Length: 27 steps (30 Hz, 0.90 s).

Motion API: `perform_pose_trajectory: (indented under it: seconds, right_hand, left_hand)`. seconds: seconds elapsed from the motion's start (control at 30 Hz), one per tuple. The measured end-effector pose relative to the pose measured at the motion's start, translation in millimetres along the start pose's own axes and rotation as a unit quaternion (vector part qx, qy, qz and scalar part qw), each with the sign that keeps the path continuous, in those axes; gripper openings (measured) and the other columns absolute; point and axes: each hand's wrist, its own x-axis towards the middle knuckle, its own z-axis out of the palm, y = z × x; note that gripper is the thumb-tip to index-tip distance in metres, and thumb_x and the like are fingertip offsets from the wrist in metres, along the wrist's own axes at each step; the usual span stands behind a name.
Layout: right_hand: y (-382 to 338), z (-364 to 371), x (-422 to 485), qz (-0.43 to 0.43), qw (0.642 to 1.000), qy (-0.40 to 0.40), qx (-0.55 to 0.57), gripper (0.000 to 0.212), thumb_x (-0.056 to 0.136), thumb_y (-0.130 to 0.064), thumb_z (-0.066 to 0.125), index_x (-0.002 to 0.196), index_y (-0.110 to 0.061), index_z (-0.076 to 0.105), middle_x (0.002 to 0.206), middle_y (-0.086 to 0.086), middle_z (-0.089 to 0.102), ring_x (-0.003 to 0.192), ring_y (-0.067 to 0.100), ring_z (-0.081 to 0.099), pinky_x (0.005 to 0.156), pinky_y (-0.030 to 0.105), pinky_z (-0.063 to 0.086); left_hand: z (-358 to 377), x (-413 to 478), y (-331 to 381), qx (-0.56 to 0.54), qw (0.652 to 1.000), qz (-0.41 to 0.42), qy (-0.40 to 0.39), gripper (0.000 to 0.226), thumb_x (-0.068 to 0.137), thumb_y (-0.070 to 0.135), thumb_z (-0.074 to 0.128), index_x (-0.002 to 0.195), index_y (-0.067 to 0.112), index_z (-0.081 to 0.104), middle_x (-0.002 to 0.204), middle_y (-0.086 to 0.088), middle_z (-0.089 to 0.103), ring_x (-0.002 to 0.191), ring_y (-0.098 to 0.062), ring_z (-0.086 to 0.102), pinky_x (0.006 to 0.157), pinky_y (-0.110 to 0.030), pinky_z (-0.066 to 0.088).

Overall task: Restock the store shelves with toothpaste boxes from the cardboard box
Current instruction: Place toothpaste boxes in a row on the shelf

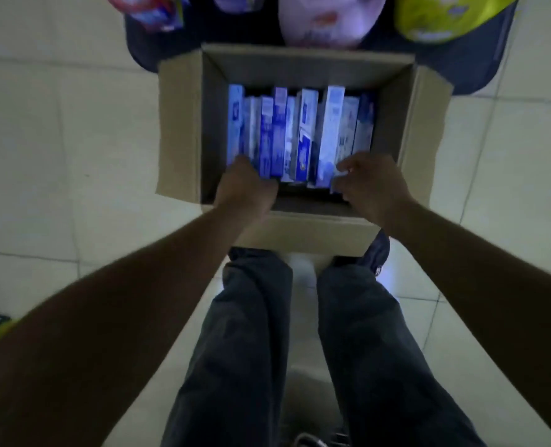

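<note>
Box point(184, 124) sits open on the floor, flaps folded out, right in front of the person's legs point(251, 333). Inside: a row of toothpaste cartons point(303, 137) packed side by side on edge, running from the far wall toward the near one. Cartons are blue and white, print too blurred to read. Left hand point(245, 185) is down in the box at the near-left end of the row, fingers curled over the carton ends; can't tell if it actually grips one. Right hand point(371, 185) is at the near-right end, fingers pinched on the end of a white carton point(337, 175). Floor point(42, 140) is pale tile with thin grout lines, dim light. Beyond the box, a dark shelf base point(467, 66) holds bagged goods: pink-white pack point(325, 17), yellow pack point(435, 14).
</note>
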Motion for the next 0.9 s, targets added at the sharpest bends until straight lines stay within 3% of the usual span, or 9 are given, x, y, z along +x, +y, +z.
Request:
perform_pose_trajectory:
  seconds: [0.1,0.17,0.27,0.4,0.53,0.6,0.67,0.8,0.9]
  right_hand:
    - [18,17,35,-0.015,1.000,0.005,0.012,0.012,0.084,-0.020,0.079,0.091,-0.026,0.070,0.096,0.006,0.075,0.075,0.020,0.073,0.071,0.028,0.058]
    - [30,25,50,-0.025,0.999,0.010,0.017,0.012,0.085,-0.020,0.079,0.090,-0.026,0.070,0.088,0.003,0.073,0.070,0.016,0.071,0.064,0.022,0.052]
    - [42,35,61,-0.040,0.999,0.006,0.008,0.011,0.085,-0.021,0.078,0.094,-0.022,0.071,0.088,0.003,0.070,0.078,0.015,0.067,0.070,0.022,0.047]
    - [50,38,56,-0.034,0.999,-0.014,0.014,0.014,0.085,-0.021,0.077,0.098,-0.020,0.073,0.085,0.007,0.071,0.077,0.018,0.067,0.071,0.024,0.048]
    - [46,31,50,-0.014,0.999,-0.024,0.025,0.012,0.084,-0.021,0.078,0.094,-0.023,0.073,0.081,0.004,0.070,0.083,0.022,0.070,0.074,0.024,0.049]
    - [37,23,48,-0.007,0.999,-0.026,0.039,0.013,0.084,-0.018,0.078,0.095,-0.021,0.073,0.088,0.010,0.073,0.088,0.028,0.072,0.083,0.035,0.057]
    - [23,12,45,0.006,0.997,-0.023,0.070,0.014,0.084,-0.015,0.079,0.096,-0.020,0.073,0.095,0.016,0.074,0.088,0.034,0.072,0.088,0.047,0.059]
    - [-10,-14,42,0.016,0.987,-0.008,0.159,0.016,0.086,-0.014,0.078,0.099,-0.019,0.070,0.105,0.018,0.074,0.065,0.023,0.069,0.063,0.034,0.054]
    - [-27,-32,46,0.031,0.975,-0.037,0.217,0.042,0.088,-0.027,0.077,0.127,-0.024,0.062,0.116,0.011,0.070,0.068,0.021,0.068,0.061,0.033,0.055]
  left_hand:
    - [29,56,-6,0.077,0.997,-0.009,-0.001,0.065,0.086,0.032,0.077,0.138,0.011,0.045,0.130,-0.013,0.061,0.096,-0.024,0.058,0.059,-0.025,0.042]
    - [45,84,-10,0.132,0.991,-0.014,-0.014,0.086,0.080,0.037,0.084,0.146,0.006,0.038,0.140,-0.017,0.056,0.114,-0.029,0.060,0.079,-0.032,0.053]
    - [65,111,-17,0.171,0.984,-0.036,-0.040,0.108,0.075,0.040,0.090,0.153,0.004,0.025,0.148,-0.020,0.051,0.133,-0.039,0.052,0.102,-0.042,0.048]
    - [79,122,-23,0.169,0.984,-0.048,0.006,0.084,0.084,0.022,0.082,0.149,0.006,0.032,0.146,-0.021,0.052,0.134,-0.039,0.053,0.104,-0.041,0.047]
    - [56,109,-18,0.098,0.994,-0.050,0.027,0.060,0.085,0.027,0.076,0.138,0.008,0.055,0.136,-0.017,0.062,0.123,-0.035,0.061,0.095,-0.038,0.053]
    - [33,90,-16,-0.026,0.998,-0.051,-0.006,0.048,0.082,0.021,0.076,0.127,0.007,0.065,0.122,-0.015,0.069,0.109,-0.032,0.068,0.078,-0.035,0.056]
    - [8,63,-13,-0.137,0.987,-0.044,-0.070,0.033,0.084,0.012,0.073,0.116,0.007,0.068,0.113,-0.014,0.073,0.096,-0.028,0.073,0.074,-0.034,0.059]
    - [-30,11,-9,-0.274,0.946,-0.040,-0.167,0.027,0.079,0.013,0.073,0.106,0.011,0.071,0.104,-0.017,0.077,0.086,-0.024,0.077,0.075,-0.032,0.060]
    - [-43,-14,-7,-0.305,0.926,0.000,-0.221,0.035,0.065,0.020,0.071,0.100,0.018,0.076,0.100,-0.005,0.079,0.092,-0.022,0.076,0.076,-0.033,0.058]
